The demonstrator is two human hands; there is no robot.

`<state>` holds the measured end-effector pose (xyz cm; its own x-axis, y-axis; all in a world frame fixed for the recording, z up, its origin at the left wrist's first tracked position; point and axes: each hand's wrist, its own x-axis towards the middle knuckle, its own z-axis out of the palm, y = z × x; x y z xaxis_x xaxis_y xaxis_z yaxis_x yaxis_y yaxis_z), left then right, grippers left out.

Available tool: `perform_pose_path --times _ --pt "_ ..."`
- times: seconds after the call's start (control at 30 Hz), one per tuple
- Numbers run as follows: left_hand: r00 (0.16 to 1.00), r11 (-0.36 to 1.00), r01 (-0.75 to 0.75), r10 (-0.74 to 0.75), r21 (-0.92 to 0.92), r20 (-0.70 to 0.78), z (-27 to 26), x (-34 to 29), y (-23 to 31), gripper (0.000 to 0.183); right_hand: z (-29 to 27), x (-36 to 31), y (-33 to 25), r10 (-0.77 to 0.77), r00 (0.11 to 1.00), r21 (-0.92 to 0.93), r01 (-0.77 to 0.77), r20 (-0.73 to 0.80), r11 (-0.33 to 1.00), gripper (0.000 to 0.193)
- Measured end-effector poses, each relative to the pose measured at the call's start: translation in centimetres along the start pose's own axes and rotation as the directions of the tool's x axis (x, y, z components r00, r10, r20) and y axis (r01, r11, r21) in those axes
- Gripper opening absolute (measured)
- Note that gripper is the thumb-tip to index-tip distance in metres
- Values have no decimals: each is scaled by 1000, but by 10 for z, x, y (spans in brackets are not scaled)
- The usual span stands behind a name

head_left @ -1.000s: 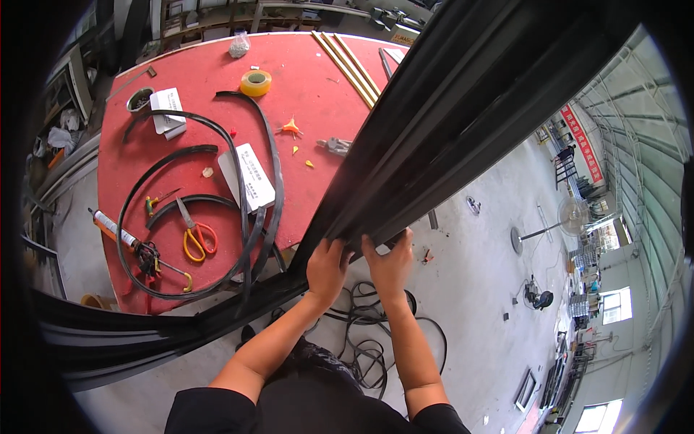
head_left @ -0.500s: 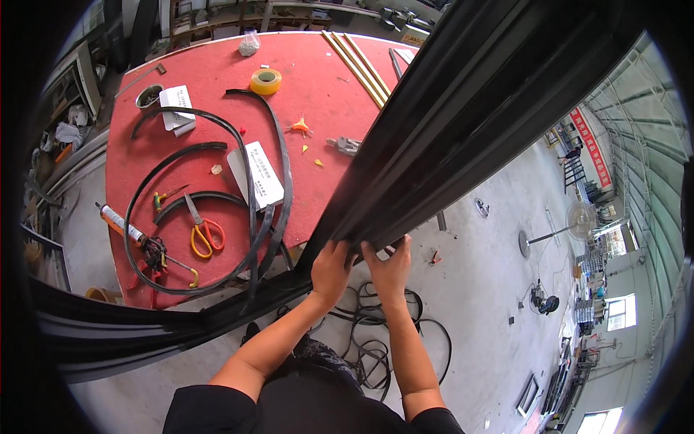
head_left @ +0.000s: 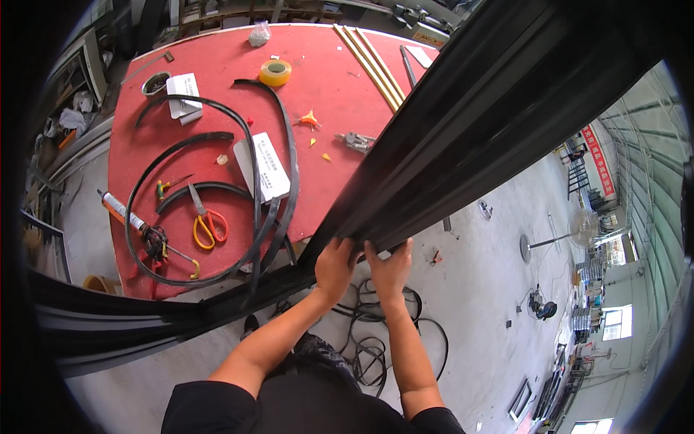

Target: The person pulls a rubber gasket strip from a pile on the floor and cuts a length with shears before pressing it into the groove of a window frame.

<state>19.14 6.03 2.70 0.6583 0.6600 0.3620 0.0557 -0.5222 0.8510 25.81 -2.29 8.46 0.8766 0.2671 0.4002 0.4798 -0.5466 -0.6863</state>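
Note:
A long black grooved frame (head_left: pixel 463 145) runs from the upper right down to my hands, where it meets another black length going off to the left. My left hand (head_left: pixel 334 273) is closed against the frame near this corner, its fingertips pressed in at the edge and partly hidden. Close beside it, my right hand (head_left: pixel 391 278) grips the frame's near edge, with thumb and fingers bent around it. Whether a thin strip lies under the fingertips cannot be made out. Below both hands, a thin black cord-like strip (head_left: pixel 370 347) lies in loose loops on the floor.
On the red table (head_left: pixel 217 61) lie curved black rubber strips (head_left: pixel 290 145), scissors (head_left: pixel 210 228), a caulking gun (head_left: pixel 130 217), a white box (head_left: pixel 266 166), a tape roll (head_left: pixel 275 71), pliers (head_left: pixel 354 142) and pale narrow strips (head_left: pixel 370 69). A standing fan (head_left: pixel 526 247) is at right.
The whole view has shifted slightly, so the table and its things appear a little higher and further right. Both hands stay at the same place on the frame, with only slight finger movement.

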Motion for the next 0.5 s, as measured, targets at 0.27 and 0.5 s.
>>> perform_pose_path --times 0.27,0.5 --pt "995 998 56 -58 31 83 -9 -3 -7 24 4 -5 1 18 1000 -26 -18 6 1000 55" --pt "981 988 -153 155 28 -113 -41 33 -4 67 2 -1 8 75 993 -95 -67 89 993 59"
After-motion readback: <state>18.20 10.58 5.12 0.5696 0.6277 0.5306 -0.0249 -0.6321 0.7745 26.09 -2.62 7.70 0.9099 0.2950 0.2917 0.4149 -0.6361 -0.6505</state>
